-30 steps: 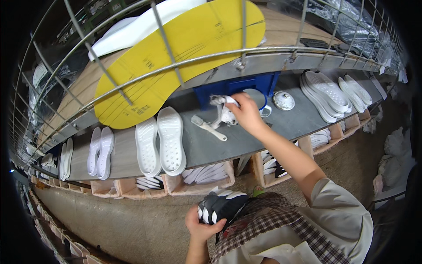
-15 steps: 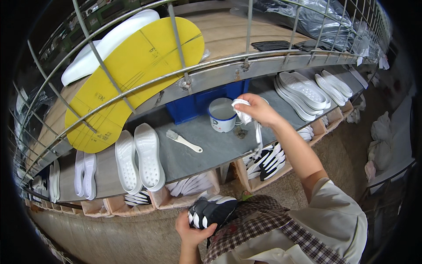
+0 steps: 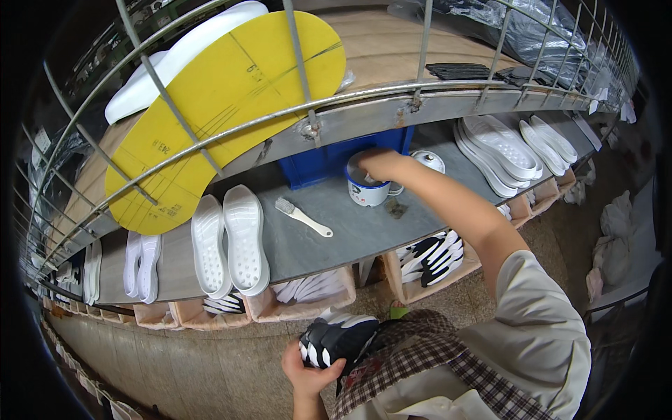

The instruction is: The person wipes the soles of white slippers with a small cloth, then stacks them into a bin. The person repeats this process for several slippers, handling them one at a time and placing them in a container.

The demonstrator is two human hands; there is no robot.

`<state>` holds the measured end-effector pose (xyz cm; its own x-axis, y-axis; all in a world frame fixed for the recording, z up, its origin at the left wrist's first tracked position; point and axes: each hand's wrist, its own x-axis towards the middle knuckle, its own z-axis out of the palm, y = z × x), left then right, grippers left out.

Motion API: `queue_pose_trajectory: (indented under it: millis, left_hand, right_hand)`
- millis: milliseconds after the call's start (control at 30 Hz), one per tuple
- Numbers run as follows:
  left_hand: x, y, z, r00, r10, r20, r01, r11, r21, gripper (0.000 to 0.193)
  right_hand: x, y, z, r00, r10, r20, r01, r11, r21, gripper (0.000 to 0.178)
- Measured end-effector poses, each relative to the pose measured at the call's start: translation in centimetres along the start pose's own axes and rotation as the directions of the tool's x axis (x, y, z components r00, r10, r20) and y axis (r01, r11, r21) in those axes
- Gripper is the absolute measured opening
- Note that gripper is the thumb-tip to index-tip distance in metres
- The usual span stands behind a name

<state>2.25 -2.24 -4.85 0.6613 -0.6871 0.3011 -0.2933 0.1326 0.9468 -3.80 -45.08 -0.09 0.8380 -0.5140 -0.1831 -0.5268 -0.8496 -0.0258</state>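
My left hand [image 3: 311,371] is closed around a black and white shoe upper [image 3: 339,339], held low against the checked apron. My right hand [image 3: 381,166] reaches down into a white enamel mug [image 3: 367,194] with a blue rim, standing on the grey shelf. Its fingertips are hidden inside the mug, where a bit of white cloth [image 3: 369,178] shows below the hand. Just behind my right wrist rests a white lid [image 3: 429,160] with a knob. A white-handled brush [image 3: 304,216] lies on the shelf left of the mug.
White shoe soles stand in pairs on the left [image 3: 245,241] and the right [image 3: 500,150]. A blue bin [image 3: 297,170] sits behind the mug. Yellow sole-shaped board [image 3: 231,91] leans by the wire rack. Lined boxes [image 3: 336,297] of shoe parts sit below the shelf edge.
My right hand has gone from holding the white cloth beside the mug to down inside it. The lid has come into sight. My left hand keeps the shoe upper in place.
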Motion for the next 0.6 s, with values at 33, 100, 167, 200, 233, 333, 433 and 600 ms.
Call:
queue_pose_trajectory:
  millis: [33, 100, 167, 200, 233, 333, 433, 600]
  left_hand:
    - [-0.1, 0.0, 0.0, 1.000, -0.006, -0.009, 0.006, 1.000, 0.004, 0.059]
    - [-0.1, 0.0, 0.1, 1.000, -0.015, -0.008, 0.015, 1.000, -0.015, 0.058]
    - [0.0, 0.0, 0.2, 1.000, -0.020, -0.007, 0.020, 0.999, -0.027, 0.058]
    - [0.1, 0.1, 0.3, 1.000, -0.018, -0.001, 0.018, 0.999, -0.028, 0.057]
    - [0.3, 0.2, 0.2, 1.000, -0.011, 0.020, 0.012, 0.999, -0.032, 0.057]
    - [0.8, 0.4, 0.1, 0.996, 0.057, 0.071, -0.060, 0.997, 0.044, 0.055]
    - [1.2, 0.7, 0.2, 0.991, -0.013, 0.131, 0.016, 1.000, -0.027, 0.054]
    - [1.5, 1.2, -0.4, 0.977, 0.116, 0.177, -0.139, 0.982, 0.124, 0.054]
  right_hand:
    - [-0.3, 0.4, -0.3, 1.000, 0.010, -0.002, -0.010, 0.999, 0.049, 0.026]
    - [-1.1, 1.3, -1.0, 0.995, 0.012, -0.099, 0.003, 0.988, 0.152, 0.027]
    - [-1.7, 1.7, -1.5, 0.990, 0.028, -0.141, -0.010, 0.992, 0.125, 0.019]
    - [-2.1, 1.9, -1.6, 0.986, 0.054, -0.156, -0.020, 0.978, 0.208, 0.019]
    - [-2.6, 2.3, -1.8, 0.979, 0.066, -0.190, -0.006, 0.955, 0.297, 0.019]
    - [-3.4, 3.3, -1.9, 0.976, 0.054, -0.212, 0.027, 0.933, 0.360, 0.025]
    - [-4.4, 4.2, -1.9, 0.942, 0.019, -0.335, 0.143, 0.881, 0.451, 0.033]
    - [-7.9, 1.2, -3.8, 0.861, 0.151, -0.486, 0.244, 0.715, 0.655, 0.023]
